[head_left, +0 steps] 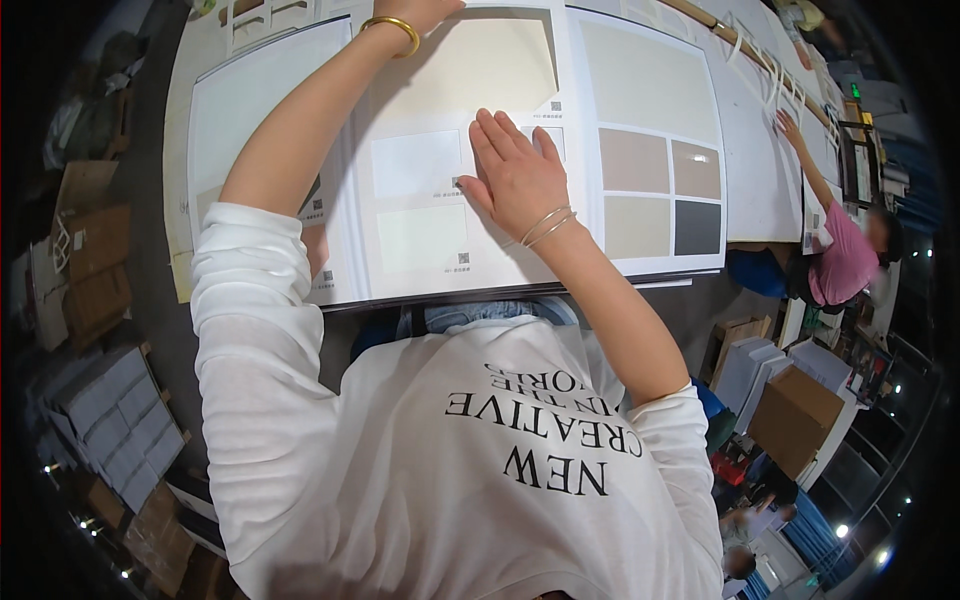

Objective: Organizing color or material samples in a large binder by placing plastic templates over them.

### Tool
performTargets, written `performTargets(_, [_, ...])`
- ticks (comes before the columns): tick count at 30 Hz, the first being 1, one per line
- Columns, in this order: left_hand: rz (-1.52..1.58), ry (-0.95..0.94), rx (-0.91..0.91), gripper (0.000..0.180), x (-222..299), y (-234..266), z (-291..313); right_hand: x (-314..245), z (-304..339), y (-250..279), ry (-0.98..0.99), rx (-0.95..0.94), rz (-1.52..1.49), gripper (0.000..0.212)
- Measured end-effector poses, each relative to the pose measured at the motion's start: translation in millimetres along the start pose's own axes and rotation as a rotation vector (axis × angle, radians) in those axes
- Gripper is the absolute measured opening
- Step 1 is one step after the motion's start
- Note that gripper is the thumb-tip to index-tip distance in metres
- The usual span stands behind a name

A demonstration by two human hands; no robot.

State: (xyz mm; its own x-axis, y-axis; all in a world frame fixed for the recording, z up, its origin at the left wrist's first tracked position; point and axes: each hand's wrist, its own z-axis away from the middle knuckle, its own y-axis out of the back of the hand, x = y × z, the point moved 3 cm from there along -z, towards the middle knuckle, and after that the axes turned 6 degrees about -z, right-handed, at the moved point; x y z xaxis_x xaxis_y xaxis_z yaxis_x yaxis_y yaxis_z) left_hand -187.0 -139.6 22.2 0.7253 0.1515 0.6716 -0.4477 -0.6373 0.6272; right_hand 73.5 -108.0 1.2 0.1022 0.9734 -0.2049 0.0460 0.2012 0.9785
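Observation:
A large sample book (520,270) lies spread on the table before me, with pale colour swatches on its white pages. My right hand (522,178) lies flat on the middle page, palm down, its fingers stretched out beside a small white swatch (418,165). Two thin bangles circle that wrist. At the far edge of the large cream swatch (460,70) is my left hand (418,14), with a gold bangle on its wrist. The picture's upper edge cuts off most of its fingers, so their grip is hidden.
Grey, beige and dark swatches (697,228) fill the right page. White cord handles (765,75) lie along a rod at the far right. Another person in a pink top (845,255) reaches onto the table there. Cardboard boxes (795,420) and stacked white blocks (115,425) stand around.

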Motion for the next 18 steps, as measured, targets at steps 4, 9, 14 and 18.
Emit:
performTargets(4, [-0.477,0.249,-0.093,0.029,-14.3,-19.5,-7.8,-1.4,-2.4,-1.3,-0.004,-0.051,-0.026,0.063])
performTargets(9, [-0.176,0.003,0.178,0.033,-31.3,0.9,11.5,2.6,0.4,-2.7,0.007,0.028,-0.047,0.062])
performTargets(14, [-0.587,0.196,0.059,0.036,-96.4,34.6,57.4,1.8,7.0,-6.0,0.012,-0.002,-0.056,0.065])
performTargets(18, [-0.652,0.213,0.073,0.038,-109.6,43.2,98.6,-3.0,4.3,-9.1,0.062,-0.059,-0.119,0.067])
